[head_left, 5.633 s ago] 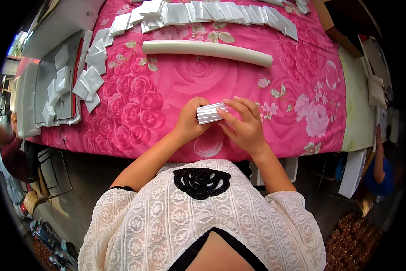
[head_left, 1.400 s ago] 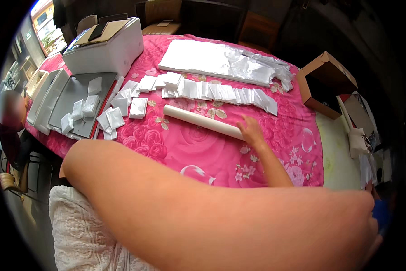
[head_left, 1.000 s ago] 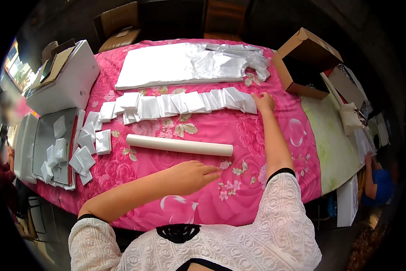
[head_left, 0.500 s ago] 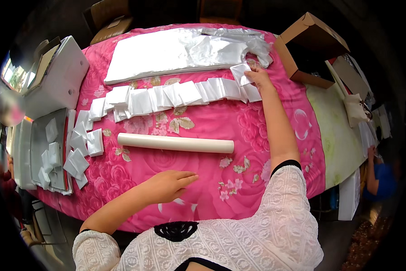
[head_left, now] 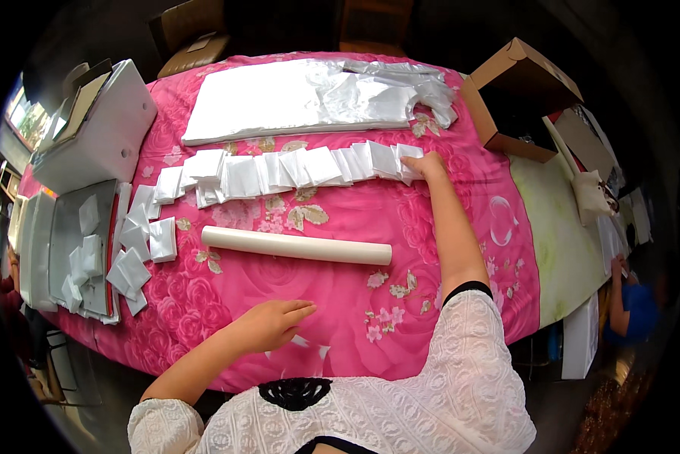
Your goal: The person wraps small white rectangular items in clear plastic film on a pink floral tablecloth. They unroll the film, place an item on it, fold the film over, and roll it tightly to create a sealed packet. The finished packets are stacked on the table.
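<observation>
A row of folded white plastic packets (head_left: 309,165), each overlapping its neighbour, runs across the pink table. At its right end my right hand (head_left: 428,164) pinches one folded packet (head_left: 408,153) that lies against the row. My left hand (head_left: 275,325) hovers over the near side of the cloth with its fingers stretched out and nothing in it. Between my left hand and the row rests a long cream-white tube (head_left: 296,245). Behind the row lies a thick stack of flat, clear-white plastic bags (head_left: 264,102), crumpled at its right end.
Loose packets (head_left: 134,242) lie at the left, beside a grey tray (head_left: 67,208) with several more in it. A white foam box (head_left: 113,129) stands behind. On the right is an open cardboard box (head_left: 480,113); another person's arm (head_left: 618,299) shows beyond the table.
My right hand has brought the packet from near the bag stack down to the row's right end. My left hand has drifted slightly left and nearer. The view has shifted slightly.
</observation>
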Demonstrator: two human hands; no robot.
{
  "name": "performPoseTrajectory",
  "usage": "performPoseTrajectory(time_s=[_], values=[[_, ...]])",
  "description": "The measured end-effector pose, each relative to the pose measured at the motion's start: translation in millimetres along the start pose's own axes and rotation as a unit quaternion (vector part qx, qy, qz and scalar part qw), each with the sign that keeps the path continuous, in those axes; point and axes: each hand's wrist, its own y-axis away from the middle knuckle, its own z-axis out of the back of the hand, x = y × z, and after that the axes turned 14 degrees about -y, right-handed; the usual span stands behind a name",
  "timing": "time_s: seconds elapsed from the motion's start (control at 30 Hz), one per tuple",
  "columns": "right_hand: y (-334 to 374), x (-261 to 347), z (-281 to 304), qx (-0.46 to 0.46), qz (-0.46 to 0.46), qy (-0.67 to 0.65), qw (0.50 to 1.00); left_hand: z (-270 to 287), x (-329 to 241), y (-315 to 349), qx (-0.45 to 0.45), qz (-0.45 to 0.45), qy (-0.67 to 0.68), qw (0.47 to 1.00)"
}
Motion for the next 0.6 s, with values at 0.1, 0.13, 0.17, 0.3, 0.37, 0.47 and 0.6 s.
performPoseTrajectory(time_s=[0.1,0.13,0.17,0.3,0.37,0.47,0.6], values=[[12.4,4.6,6.5,-0.027,-0.015,0.007,0.999,4.1,-3.2,9.4,-0.010,0.026,-0.018,0.999],[14.8,4.9,8.8,-0.040,-0.015,0.007,0.999,4.5,-4.4,14.7,-0.012,0.039,-0.026,0.999],[10.0,1.8,9.8,-0.044,-0.017,0.007,0.999,3.4,-4.2,21.1,-0.018,0.054,-0.034,0.998],[25.4,3.5,17.4,-0.128,0.128,0.020,0.983,2.1,-11.7,72.6,-0.019,0.152,-0.086,0.984],[43.4,1.9,13.5,-0.164,0.316,0.001,0.935,-1.7,-24.0,110.6,-0.037,0.205,-0.120,0.971],[86.1,-2.1,0.3,-0.084,0.488,-0.051,0.867,-6.8,-53.9,162.2,-0.018,0.312,-0.107,0.944],[160.2,8.3,-35.5,0.076,0.585,-0.061,0.805,-57.0,-93.4,243.5,-0.054,0.393,-0.114,0.911]])
